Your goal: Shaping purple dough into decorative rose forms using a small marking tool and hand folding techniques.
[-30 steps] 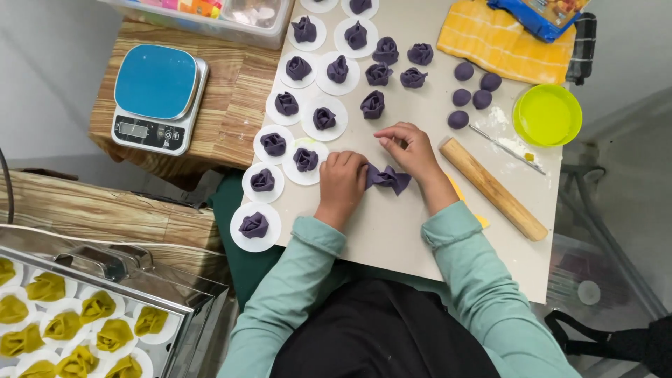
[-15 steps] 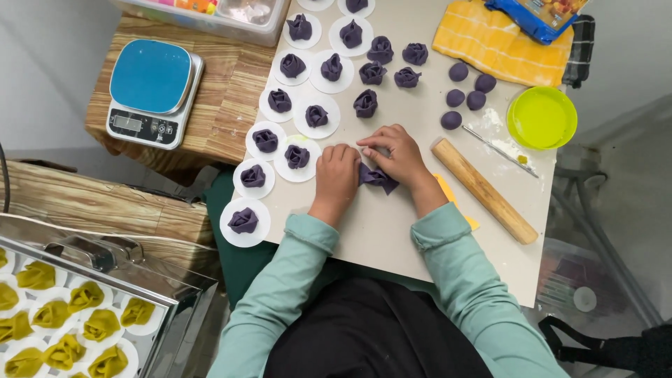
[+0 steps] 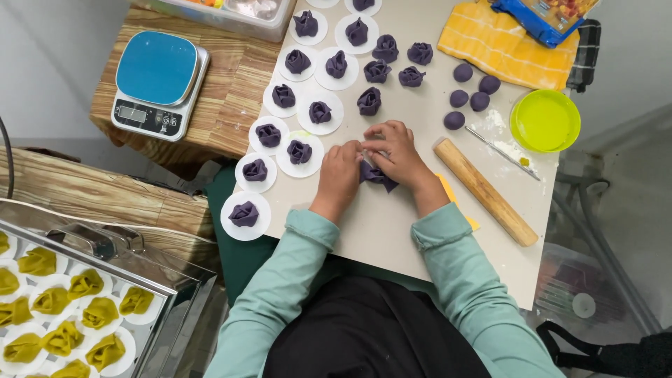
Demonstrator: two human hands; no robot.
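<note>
Both hands have closed in on the purple dough (image 3: 378, 176) near the middle of the frame since a second ago. Back then the piece lay spread out to the right of the left hand; now the right hand (image 3: 399, 155) covers most of it and the left hand (image 3: 341, 171) presses in beside it. Looks like the folding is getting tighter, so I'd guess the shaping is nearly done. Both hands pinch the dough, fingers closed on it. Its long axis runs roughly left-right, the free end pointing lower right, toward the rolling pin (image 3: 485, 191).
</note>
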